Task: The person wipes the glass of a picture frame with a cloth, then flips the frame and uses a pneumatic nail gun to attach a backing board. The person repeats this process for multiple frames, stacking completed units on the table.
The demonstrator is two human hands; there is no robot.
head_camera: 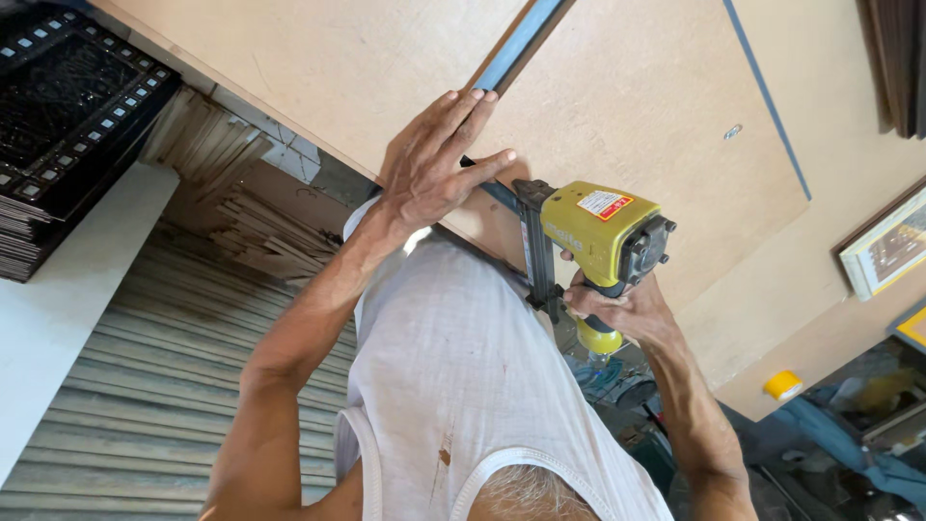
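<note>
My left hand [431, 166] lies flat, fingers spread, on a narrow blue-edged strip [516, 43] that runs across a large tan board [627, 87]. My right hand [617, 314] grips the handle of a yellow pneumatic nail gun [598, 236]. The gun's black nose presses against the strip just right of my left hand. My white sleeveless shirt fills the lower middle of the view.
A stack of dark ornate frame pieces [68, 106] sits at upper left, with bundles of wooden mouldings [251, 227] beside it. A second thin blue line [767, 96] crosses the board. A framed picture [887, 246] and a yellow tape roll [783, 385] are at right.
</note>
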